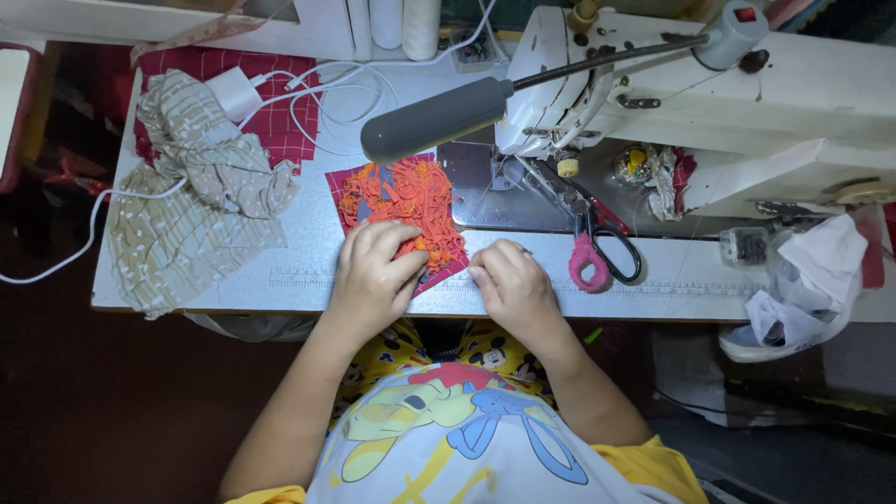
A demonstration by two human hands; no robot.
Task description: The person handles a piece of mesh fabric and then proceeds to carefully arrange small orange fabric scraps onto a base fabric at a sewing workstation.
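Beside the sewing machine [747, 103], on the pale tabletop [233, 280], lies an orange lace patch [406, 201] over red cloth [443, 266]. Left hand [373, 275] curls onto its near edge; right hand [511, 285] lies flat, holding nothing. Lace looks soft, light, floppy: best pinched at the edge.

Scissors [602, 245], beige cloth [191, 191], white charger [233, 93], grey lamp [434, 119], plastic bag [803, 289]
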